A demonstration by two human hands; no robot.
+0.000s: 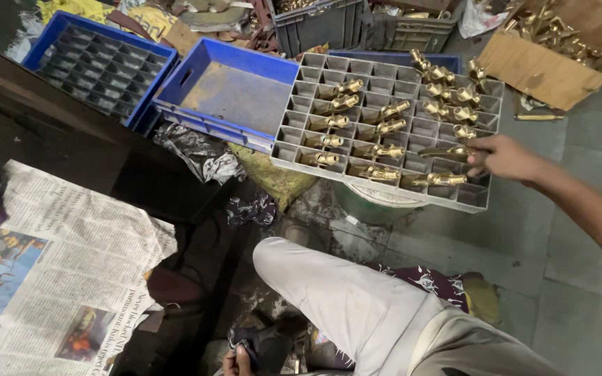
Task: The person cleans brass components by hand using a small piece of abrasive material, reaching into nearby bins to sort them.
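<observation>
My right hand point(503, 157) reaches out to the right edge of a grey grid tray point(315, 68) and grips a brass fitting point(447, 151) lying across its cells. Many more brass fittings point(384, 129) sit in the tray's compartments, with a loose pile point(447, 94) at its far right corner. My left hand point(238, 362) is at the bottom edge, closed on a dark cloth point(266, 346). My leg in light trousers point(357, 306) lies across the lower middle.
A blue crate point(231, 94) sits left of the grey tray, another blue crate with a dark grid point(99, 66) farther left. A cardboard box of brass parts point(552, 49) stands at top right. Newspaper point(64, 278) covers the lower left. Grey crates point(357, 24) stand behind.
</observation>
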